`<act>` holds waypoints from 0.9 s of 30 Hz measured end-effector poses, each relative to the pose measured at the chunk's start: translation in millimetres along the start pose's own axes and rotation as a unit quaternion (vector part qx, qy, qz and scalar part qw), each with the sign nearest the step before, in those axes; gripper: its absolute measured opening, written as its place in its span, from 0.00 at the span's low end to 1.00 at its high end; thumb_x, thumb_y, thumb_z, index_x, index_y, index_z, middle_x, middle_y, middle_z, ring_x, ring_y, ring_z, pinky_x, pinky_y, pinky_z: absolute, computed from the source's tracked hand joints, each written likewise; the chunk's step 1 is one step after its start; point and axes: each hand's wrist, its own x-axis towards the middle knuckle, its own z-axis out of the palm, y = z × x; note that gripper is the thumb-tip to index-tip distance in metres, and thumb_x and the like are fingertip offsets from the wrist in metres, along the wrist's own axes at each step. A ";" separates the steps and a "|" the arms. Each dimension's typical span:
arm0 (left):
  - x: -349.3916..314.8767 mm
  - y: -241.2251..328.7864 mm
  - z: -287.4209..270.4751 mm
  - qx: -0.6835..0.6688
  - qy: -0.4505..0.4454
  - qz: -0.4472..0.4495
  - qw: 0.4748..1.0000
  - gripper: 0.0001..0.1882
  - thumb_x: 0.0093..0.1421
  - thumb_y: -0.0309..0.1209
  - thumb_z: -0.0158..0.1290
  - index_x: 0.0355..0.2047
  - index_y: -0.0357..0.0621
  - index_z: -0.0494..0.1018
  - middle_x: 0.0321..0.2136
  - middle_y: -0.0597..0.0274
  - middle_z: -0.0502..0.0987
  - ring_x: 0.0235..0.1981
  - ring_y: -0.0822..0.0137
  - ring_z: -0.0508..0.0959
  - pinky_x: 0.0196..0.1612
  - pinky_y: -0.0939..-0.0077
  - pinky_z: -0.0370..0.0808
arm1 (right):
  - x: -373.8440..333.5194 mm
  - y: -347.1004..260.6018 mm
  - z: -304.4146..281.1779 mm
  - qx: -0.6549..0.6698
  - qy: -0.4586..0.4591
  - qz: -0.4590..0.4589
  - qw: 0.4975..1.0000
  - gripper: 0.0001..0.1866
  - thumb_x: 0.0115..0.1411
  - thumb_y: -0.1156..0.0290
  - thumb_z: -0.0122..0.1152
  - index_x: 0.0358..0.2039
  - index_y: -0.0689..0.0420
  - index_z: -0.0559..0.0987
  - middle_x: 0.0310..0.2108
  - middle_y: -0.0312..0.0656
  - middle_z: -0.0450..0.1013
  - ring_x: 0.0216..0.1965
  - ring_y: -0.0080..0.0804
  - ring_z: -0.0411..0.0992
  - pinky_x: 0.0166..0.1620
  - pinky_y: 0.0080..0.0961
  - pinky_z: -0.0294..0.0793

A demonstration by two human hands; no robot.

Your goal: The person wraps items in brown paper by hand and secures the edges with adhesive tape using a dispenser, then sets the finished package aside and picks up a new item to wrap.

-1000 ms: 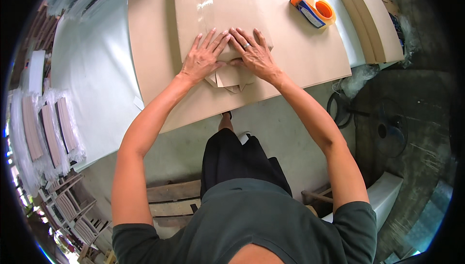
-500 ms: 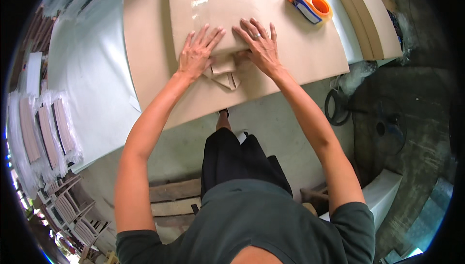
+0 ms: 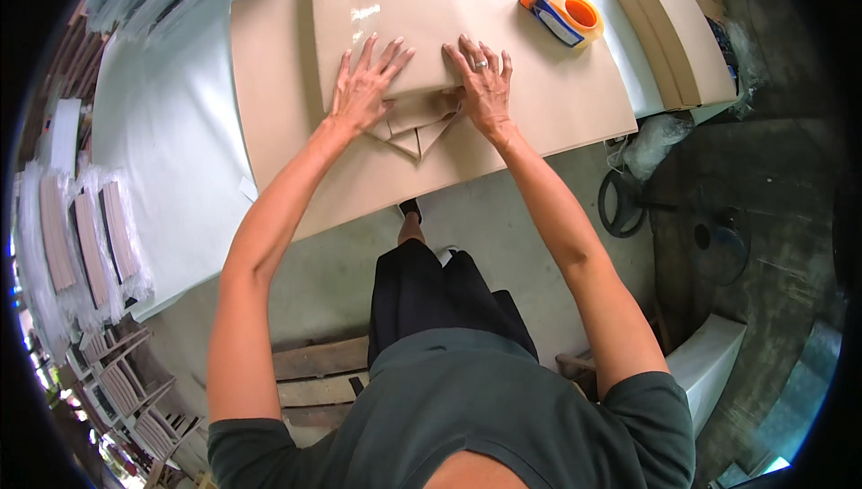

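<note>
A flat parcel wrapped in brown kraft paper (image 3: 400, 17) lies before me, a strip of clear tape (image 3: 364, 15) on its top. My left hand (image 3: 362, 92) rests on its near left part, fingers spread over the top and the thumb at the near end. My right hand (image 3: 483, 85), a ring on one finger, lies likewise on the near right corner, its thumb down by the folds. Between them the paper end flap (image 3: 415, 137) is folded to a point toward me. An orange tape dispenser (image 3: 564, 17) with a blue-and-white label sits to the right.
Beneath the parcel a large brown paper sheet (image 3: 296, 193) covers part of the pale table (image 3: 162, 166). At the right stands another brown parcel (image 3: 673, 35). Plastic-wrapped stacks (image 3: 90, 237) line the left side. A dark fan (image 3: 714, 233) is on the floor to the right.
The end flap has come into a neater pointed fold, spread wider between my hands. My right hand has shifted slightly; its thumb is still at the folds.
</note>
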 end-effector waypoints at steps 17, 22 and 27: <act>-4.9 -18.0 10.9 -0.030 0.030 0.011 0.999 0.55 0.43 0.37 0.67 0.68 0.71 0.46 0.68 0.82 0.49 0.67 0.57 0.53 0.65 0.43 0.58 | 2.6 -10.1 -20.5 0.214 -0.302 -0.129 0.920 0.20 0.66 0.56 0.48 0.51 0.53 0.76 0.49 0.42 0.75 0.49 0.42 0.72 0.52 0.36 0.71; 6.3 -9.3 8.2 -0.011 0.021 0.024 0.999 0.55 0.43 0.38 0.67 0.68 0.71 0.46 0.68 0.81 0.49 0.67 0.58 0.53 0.65 0.43 0.57 | 1.5 38.1 -12.8 0.235 -0.251 -0.180 0.922 0.21 0.66 0.55 0.47 0.59 0.38 0.69 0.44 0.43 0.77 0.43 0.45 0.74 0.48 0.37 0.75; 7.1 -18.1 6.4 -0.022 0.019 0.043 0.999 0.56 0.41 0.38 0.68 0.68 0.70 0.46 0.68 0.81 0.49 0.67 0.59 0.53 0.65 0.44 0.57 | 1.5 37.9 -8.1 0.221 -0.215 -0.222 0.925 0.22 0.65 0.57 0.50 0.59 0.42 0.69 0.45 0.45 0.76 0.43 0.44 0.74 0.47 0.37 0.76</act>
